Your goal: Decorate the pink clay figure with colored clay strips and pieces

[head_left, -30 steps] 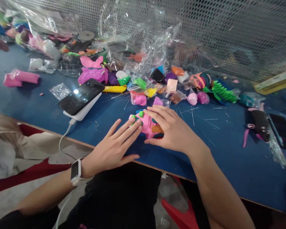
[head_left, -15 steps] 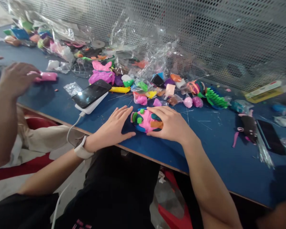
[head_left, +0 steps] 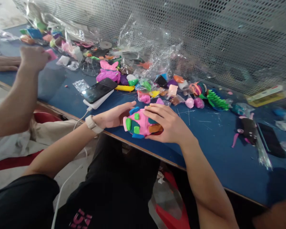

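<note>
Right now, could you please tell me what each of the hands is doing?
Left hand: closed around the pink clay figure, from its left.
Right hand: gripping the same figure's right side.

left hand (head_left: 113, 116) now cups the tipped-up clay figure (head_left: 139, 124).

head cam | looks forward and down | close over blue table (head_left: 228, 165) edge | mesh wall (head_left: 205, 38) behind
</note>
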`<state>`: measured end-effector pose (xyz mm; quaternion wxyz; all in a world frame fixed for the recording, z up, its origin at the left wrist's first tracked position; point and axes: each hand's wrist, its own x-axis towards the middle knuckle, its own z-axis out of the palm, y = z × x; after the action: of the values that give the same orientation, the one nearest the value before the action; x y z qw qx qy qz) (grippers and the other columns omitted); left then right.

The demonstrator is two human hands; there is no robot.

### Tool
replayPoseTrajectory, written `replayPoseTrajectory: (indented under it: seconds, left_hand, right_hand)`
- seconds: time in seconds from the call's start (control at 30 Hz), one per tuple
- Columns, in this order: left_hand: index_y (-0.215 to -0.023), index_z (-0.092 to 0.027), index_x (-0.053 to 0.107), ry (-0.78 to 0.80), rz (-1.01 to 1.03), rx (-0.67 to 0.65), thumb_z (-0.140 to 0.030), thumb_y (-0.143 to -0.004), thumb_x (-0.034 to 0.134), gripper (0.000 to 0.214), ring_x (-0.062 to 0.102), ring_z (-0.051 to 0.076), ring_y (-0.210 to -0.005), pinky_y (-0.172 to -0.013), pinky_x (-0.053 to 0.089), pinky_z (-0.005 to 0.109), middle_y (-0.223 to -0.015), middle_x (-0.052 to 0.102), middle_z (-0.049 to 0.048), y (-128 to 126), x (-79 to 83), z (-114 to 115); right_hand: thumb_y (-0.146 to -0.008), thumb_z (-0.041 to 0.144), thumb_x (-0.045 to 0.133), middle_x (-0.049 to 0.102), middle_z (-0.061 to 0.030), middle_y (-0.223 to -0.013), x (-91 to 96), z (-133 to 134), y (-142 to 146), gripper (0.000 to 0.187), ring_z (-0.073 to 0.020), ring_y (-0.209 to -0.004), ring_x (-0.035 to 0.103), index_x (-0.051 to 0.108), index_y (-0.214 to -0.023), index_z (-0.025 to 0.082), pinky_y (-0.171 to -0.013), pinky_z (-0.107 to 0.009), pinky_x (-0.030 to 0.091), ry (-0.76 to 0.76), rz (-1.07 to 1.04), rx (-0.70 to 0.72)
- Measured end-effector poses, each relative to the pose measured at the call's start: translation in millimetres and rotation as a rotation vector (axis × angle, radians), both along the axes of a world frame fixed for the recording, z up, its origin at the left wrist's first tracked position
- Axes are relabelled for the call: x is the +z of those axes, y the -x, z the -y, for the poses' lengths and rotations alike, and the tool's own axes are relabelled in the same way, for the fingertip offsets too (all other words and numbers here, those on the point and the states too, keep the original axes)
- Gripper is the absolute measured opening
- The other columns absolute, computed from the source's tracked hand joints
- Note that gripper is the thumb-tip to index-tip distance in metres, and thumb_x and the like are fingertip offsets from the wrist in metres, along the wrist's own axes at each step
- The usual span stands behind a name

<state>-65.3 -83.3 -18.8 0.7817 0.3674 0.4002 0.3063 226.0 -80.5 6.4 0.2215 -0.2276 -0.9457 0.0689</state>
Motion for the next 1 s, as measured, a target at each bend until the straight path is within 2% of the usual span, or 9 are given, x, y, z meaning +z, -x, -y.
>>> replayPoseTrajectory:
  seconds: [0.13, 0.27, 0.33, 0.4, 0.53, 0.73, 0.87, 0.93, 1.0]
  left_hand:
    - [-0.103, -0.017, 0.082, 0.017, 0.065, -0.010, -0.053, -0.096, 0.089, 0.037, 0.078, 0.019, -0.079, -0.077, 0.067, 0.030, -0.095, 0.085, 0.0077, -8, -4.7, 2]
    - [-0.120, -0.019, 0.080, -0.061, 0.168, 0.198, -0.047, -0.105, 0.072, 0.033, 0.084, 0.025, -0.101, -0.092, 0.070, 0.037, -0.115, 0.087, 0.0102, -22, 5.3, 1]
    - [-0.127, -0.021, 0.078, -0.117, 0.170, 0.299, -0.048, -0.107, 0.069, 0.035, 0.083, 0.026, -0.104, -0.089, 0.070, 0.037, -0.116, 0.086, 0.0085, -32, 15.0, -8]
    - [-0.128, -0.021, 0.076, -0.148, 0.185, 0.342, -0.047, -0.108, 0.068, 0.034, 0.083, 0.024, -0.100, -0.083, 0.069, 0.034, -0.112, 0.085, 0.0071, -44, 23.7, -21]
    - [-0.125, -0.017, 0.077, -0.210, 0.202, 0.247, -0.039, -0.105, 0.074, 0.030, 0.081, 0.021, -0.093, -0.081, 0.068, 0.031, -0.111, 0.085, 0.0085, -62, 27.1, -42]
    - [-0.125, -0.019, 0.078, -0.248, 0.148, 0.043, -0.045, -0.105, 0.080, 0.033, 0.077, 0.017, -0.088, -0.078, 0.067, 0.030, -0.116, 0.085, 0.0096, -62, 11.9, -48]
    - [-0.116, -0.019, 0.079, -0.368, -0.055, -0.067, -0.063, -0.107, 0.073, 0.045, 0.076, 0.019, -0.092, -0.084, 0.068, 0.036, -0.122, 0.083, 0.0123, -47, 16.2, -54]
    - [-0.104, -0.017, 0.079, -0.483, -0.310, -0.045, -0.065, -0.112, 0.057, 0.054, 0.076, 0.021, -0.085, -0.080, 0.065, 0.038, -0.110, 0.083, 0.0142, -36, 22.9, -62]
    - [-0.086, -0.018, 0.076, -0.771, -0.715, 0.061, -0.055, -0.114, 0.053, 0.052, 0.070, 0.021, -0.074, -0.078, 0.058, 0.037, -0.086, 0.078, 0.0123, -24, 30.2, -72]
  right_hand:
    - [-0.091, 0.048, 0.098, 0.060, -0.0148, -0.177, 2.1, -1, -3, 0.098, -0.0449, -0.170, 0.052, 0.052, -0.176, 0.034, -0.142, -0.074, 0.040, 0.000, -0.036, -0.018]
    - [-0.089, 0.061, 0.097, 0.042, -0.0170, -0.189, -9.0, -18, -17, 0.113, -0.0482, -0.177, 0.039, 0.038, -0.182, 0.036, -0.141, -0.078, 0.036, 0.101, -0.294, -0.251]
    - [-0.087, 0.078, 0.091, 0.041, -0.0184, -0.188, -19.1, -29, -20, 0.119, -0.0464, -0.172, 0.048, 0.032, -0.182, 0.036, -0.134, -0.074, 0.048, 0.286, -0.494, -0.337]
    - [-0.086, 0.092, 0.080, 0.054, -0.0159, -0.179, -27.4, -36, -17, 0.114, -0.0402, -0.153, 0.068, 0.034, -0.177, 0.040, -0.122, -0.067, 0.061, 0.561, -0.674, -0.371]
    - [-0.086, 0.101, 0.064, 0.076, -0.0077, -0.148, -31.0, -41, -4, 0.094, -0.0305, -0.123, 0.082, 0.053, -0.157, 0.040, -0.100, -0.051, 0.071, 0.949, -0.830, -0.422]
    - [-0.078, 0.090, 0.080, 0.079, -0.0057, -0.133, -32.7, -43, 7, 0.083, -0.0289, -0.107, 0.079, 0.065, -0.138, 0.035, -0.079, -0.043, 0.067, 1.043, -1.017, -0.603]
    - [-0.081, 0.081, 0.082, 0.081, -0.0058, -0.135, -36.4, -47, 5, 0.068, -0.0315, -0.128, 0.076, 0.068, -0.125, 0.031, -0.099, -0.046, 0.067, 0.947, -1.058, -0.579]
    - [-0.080, 0.078, 0.084, 0.082, -0.0058, -0.133, -34.5, -48, 1, 0.064, -0.0311, -0.132, 0.076, 0.068, -0.121, 0.030, -0.111, -0.048, 0.065, 0.938, -1.039, -0.548]
    - [-0.077, 0.073, 0.091, 0.082, -0.0045, -0.131, -30.4, -48, -5, 0.065, -0.0297, -0.130, 0.078, 0.068, -0.121, 0.031, -0.116, -0.048, 0.063, 0.964, -1.010, -0.540]
